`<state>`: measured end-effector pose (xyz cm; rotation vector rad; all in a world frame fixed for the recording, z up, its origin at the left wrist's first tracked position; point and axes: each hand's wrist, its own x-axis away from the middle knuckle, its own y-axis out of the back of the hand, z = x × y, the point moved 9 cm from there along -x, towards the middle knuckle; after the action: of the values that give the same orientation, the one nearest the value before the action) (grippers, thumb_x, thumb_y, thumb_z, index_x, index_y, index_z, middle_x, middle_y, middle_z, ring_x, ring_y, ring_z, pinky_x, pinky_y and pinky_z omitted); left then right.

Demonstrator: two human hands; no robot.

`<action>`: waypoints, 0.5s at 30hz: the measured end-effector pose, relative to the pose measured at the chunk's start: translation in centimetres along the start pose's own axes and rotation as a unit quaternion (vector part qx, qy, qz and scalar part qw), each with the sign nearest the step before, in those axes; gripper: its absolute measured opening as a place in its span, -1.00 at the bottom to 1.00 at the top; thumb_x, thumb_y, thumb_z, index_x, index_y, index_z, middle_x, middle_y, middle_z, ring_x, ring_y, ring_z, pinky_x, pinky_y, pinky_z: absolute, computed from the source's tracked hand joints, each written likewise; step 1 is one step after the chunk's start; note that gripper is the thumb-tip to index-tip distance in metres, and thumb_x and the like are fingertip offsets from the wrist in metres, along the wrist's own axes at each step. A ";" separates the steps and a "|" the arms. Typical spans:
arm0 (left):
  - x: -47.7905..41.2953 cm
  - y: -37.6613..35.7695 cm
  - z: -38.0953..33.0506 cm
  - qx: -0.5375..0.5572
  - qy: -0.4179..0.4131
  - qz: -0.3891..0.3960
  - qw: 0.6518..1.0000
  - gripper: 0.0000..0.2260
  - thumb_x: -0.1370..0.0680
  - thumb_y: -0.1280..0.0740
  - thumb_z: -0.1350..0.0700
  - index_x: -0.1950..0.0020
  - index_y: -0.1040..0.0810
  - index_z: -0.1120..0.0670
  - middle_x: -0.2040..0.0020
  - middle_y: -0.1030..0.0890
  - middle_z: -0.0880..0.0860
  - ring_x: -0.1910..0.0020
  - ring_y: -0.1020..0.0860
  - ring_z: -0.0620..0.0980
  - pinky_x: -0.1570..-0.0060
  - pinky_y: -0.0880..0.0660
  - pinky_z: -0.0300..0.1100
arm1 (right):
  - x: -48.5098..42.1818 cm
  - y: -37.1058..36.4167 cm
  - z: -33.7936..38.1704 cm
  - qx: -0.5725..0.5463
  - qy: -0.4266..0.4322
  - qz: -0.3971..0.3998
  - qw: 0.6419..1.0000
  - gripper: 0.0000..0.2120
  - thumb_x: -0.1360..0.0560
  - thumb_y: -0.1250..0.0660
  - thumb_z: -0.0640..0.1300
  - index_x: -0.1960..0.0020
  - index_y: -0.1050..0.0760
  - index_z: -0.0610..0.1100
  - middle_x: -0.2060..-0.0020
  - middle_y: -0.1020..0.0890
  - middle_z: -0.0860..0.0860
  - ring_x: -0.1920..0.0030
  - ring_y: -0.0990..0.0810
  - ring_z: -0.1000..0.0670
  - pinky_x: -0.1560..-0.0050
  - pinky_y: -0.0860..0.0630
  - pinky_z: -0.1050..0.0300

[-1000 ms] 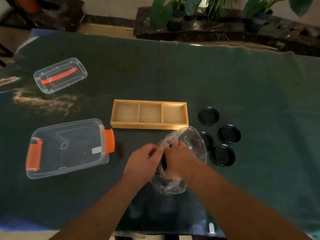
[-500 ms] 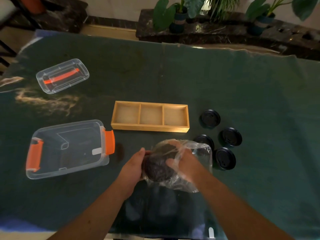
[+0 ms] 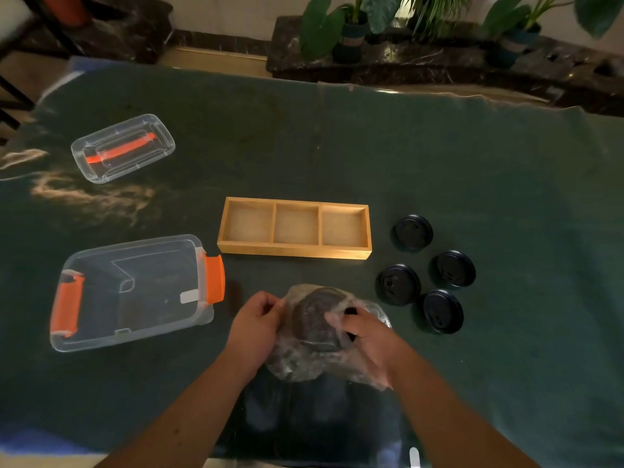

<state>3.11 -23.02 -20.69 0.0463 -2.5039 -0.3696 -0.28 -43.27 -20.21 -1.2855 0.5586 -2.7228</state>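
Four round black plastic lids (image 3: 400, 284) lie right of the three-compartment wooden tray (image 3: 293, 253); our left hand (image 3: 255, 327) and right hand (image 3: 369, 334) grip, fingers curled, the crumpled clear plastic bag (image 3: 297, 366) holding more.

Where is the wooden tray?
In the head view, the wooden tray sits mid-table, between the clear storage box on the left and the black cup lids on the right, just beyond the plastic bag.

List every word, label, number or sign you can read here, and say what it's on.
No text can be read.
White sticker on the clear bin: too small to show any print.
Black lids: raised marks on top, too dark and small to read.
Plastic bag: no print visible.
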 end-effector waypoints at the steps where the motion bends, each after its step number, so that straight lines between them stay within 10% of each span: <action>1: -0.3 0.7 0.2 -0.043 -0.006 -0.022 0.999 -0.82 -0.69 -0.36 0.03 0.08 -0.62 0.03 0.14 -0.70 0.06 0.14 -0.65 0.04 0.08 -0.57 0.02 | 0.1 0.1 -0.1 -0.025 0.003 0.003 1.000 -0.42 -0.39 -0.56 -0.13 -0.38 -0.55 -0.16 -0.15 -0.77 -0.18 -0.22 -0.71 -0.27 -0.37 -0.55 -0.33; 8: -0.5 4.1 2.1 -0.250 -0.012 -0.123 0.960 -0.81 -0.71 -0.23 0.06 0.10 -0.41 -0.05 0.21 -0.58 0.00 0.27 -0.53 -0.04 0.30 -0.39 -0.04 | 2.2 -2.1 0.6 -0.257 -0.056 0.157 0.952 -0.30 -0.40 -0.65 -0.20 -0.46 -0.50 -0.38 -0.49 -0.43 -0.45 -0.46 -0.42 -0.55 -0.48 -0.31 -0.55; 15: 0.3 3.0 0.3 -0.337 -0.067 -0.117 0.932 -0.79 -0.71 -0.16 0.07 0.13 -0.31 -0.04 0.20 -0.52 0.00 0.26 -0.55 0.05 0.24 -0.44 0.01 | 2.5 0.2 3.3 -0.295 -0.019 0.214 0.931 -0.40 -0.71 -0.14 0.14 -0.62 -0.33 -0.21 -0.60 -0.24 -0.43 -0.60 -0.13 -0.56 -0.59 0.00 -0.53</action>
<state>2.89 -20.09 -19.91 0.0455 -2.3677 -1.3498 0.62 -44.95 -16.55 -1.1203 1.5338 -2.2289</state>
